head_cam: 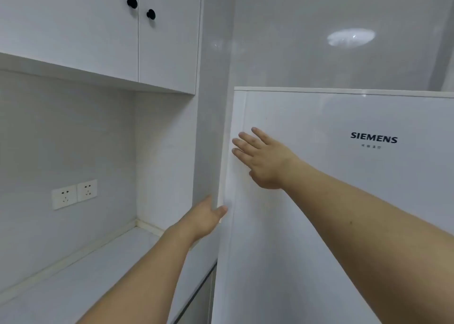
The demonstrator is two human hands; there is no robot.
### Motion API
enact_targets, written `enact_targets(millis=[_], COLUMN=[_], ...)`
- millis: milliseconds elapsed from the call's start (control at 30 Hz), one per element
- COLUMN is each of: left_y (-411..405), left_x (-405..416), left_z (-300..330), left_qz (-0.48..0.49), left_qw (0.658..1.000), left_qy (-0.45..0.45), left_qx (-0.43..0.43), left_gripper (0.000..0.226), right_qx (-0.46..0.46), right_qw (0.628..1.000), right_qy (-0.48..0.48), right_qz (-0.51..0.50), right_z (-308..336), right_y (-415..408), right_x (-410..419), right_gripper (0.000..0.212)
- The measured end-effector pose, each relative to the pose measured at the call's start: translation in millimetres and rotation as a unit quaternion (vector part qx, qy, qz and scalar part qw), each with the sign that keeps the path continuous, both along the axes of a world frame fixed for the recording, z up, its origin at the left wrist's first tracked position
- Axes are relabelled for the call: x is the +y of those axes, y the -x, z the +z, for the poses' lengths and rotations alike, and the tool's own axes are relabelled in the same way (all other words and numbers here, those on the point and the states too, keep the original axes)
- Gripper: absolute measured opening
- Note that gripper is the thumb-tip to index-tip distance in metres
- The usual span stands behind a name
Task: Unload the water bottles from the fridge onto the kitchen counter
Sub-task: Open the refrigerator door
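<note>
Left hand [205, 219] at the fridge door [319, 200] edge, thumb on the front, fingers hidden behind; grip impossible to tell. Right hand [264, 160] spread flat against the closed door, fingers straight. No bottles in sight. Kitchen counter [86, 274] lower left, wall sockets [74, 194] above, cabinet doors [110, 28] overhead.
</note>
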State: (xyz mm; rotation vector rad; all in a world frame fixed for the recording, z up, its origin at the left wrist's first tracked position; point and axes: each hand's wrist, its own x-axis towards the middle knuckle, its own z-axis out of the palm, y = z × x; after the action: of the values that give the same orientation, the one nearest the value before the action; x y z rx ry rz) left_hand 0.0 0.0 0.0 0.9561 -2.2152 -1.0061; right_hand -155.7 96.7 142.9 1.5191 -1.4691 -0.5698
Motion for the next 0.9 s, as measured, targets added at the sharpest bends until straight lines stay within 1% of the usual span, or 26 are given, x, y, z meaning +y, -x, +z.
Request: enact_targets(millis=[33, 100, 200, 300, 400, 467, 633, 767, 900], left_y=[6.8, 17.7, 33.2, 43.8, 48.7, 48.3, 49.6, 52.6, 43.1], left_x=[-3.5, -10.4, -18.0, -22.4, -25.0, -23.9, -23.1, -22.7, -22.1], left_z=[-2.0, -5.2, -7.1, -8.6, -10.0, -9.4, -9.8, -13.1, -14.5], left_qz=[-0.006, -0.01, -0.007, -0.014, 0.008, 0.02, 0.036, 0.064, 0.057], left_qw=[1.0, 1.0, 1.0, 0.999, 0.996, 0.995, 0.994, 0.993, 0.994], left_qy=[-0.008, -0.009, -0.014, -0.034, -0.045, -0.048, -0.039, -0.026, -0.022], left_qx=[0.009, -0.012, -0.019, 0.028, 0.071, 0.09, 0.1, 0.094, 0.092], left_gripper=[0.066, 0.068, 0.062, 0.049, 0.034, 0.03, 0.028, 0.032, 0.033], right_qx=[0.024, 0.036, 0.046, 0.058, 0.06, 0.06, 0.055, 0.048, 0.057], right_qw=[1.0, 0.999, 0.998, 0.997, 0.996, 0.995, 0.994, 0.994, 0.992], right_qy=[0.002, 0.008, 0.003, 0.014, 0.024, 0.032, 0.044, 0.058, 0.073], right_qz=[0.005, 0.023, 0.031, 0.04, 0.066, 0.077, 0.088, 0.084, 0.09], right_z=[0.9, 4.6, 4.4, 5.9, 6.3, 5.0, 4.2, 1.0, 1.5], right_y=[1.0, 5.1, 10.8, 15.0, 17.0, 18.6, 18.4, 18.0, 13.2], right_x=[-10.1, -23.8, -39.9, -48.4, -50.3, -50.3, -50.4, -50.7, -48.7], right_gripper=[0.06, 0.061, 0.06, 0.059, 0.059, 0.058, 0.057, 0.055, 0.054])
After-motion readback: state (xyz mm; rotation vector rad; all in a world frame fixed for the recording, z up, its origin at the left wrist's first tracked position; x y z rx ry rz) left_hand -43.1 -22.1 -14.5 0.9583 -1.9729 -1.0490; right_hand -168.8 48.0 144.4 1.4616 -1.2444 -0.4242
